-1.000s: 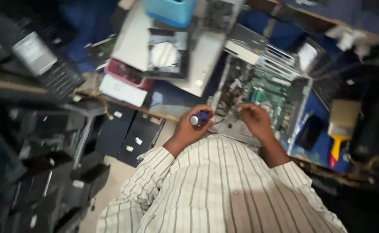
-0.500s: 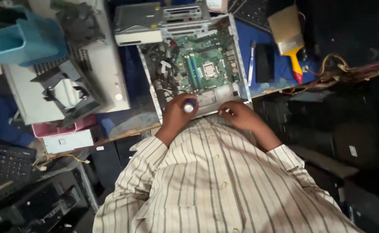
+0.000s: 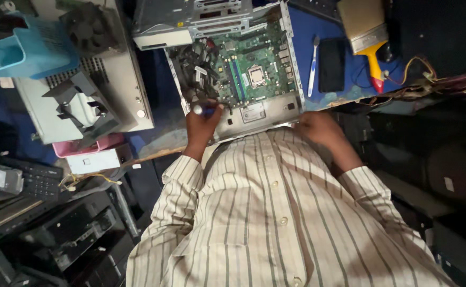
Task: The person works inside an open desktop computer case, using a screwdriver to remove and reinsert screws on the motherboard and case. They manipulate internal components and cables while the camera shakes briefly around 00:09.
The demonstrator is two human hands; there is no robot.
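An open desktop computer case (image 3: 275, 109) lies on the blue bench in front of me, its green motherboard (image 3: 249, 66) exposed. My left hand (image 3: 201, 126) grips a blue-handled screwdriver (image 3: 200, 110) with a white cap, held over the case's near left side beside a bundle of black cables (image 3: 190, 66). My right hand (image 3: 318, 129) rests at the case's near right corner with nothing visible in it. My striped shirt fills the lower part of the view.
A white toothbrush (image 3: 312, 64), a black phone (image 3: 331, 64) and a yellow-handled paintbrush (image 3: 368, 37) lie to the right of the case. On the left are a beige case (image 3: 132, 90) bearing black fan parts and a blue basket (image 3: 18, 53). Black equipment is stacked on the floor at the lower left.
The view has swung round and steadied over the case. My left hand has moved forward with the screwdriver to the case's left side. My right hand has drawn back to the near right corner.
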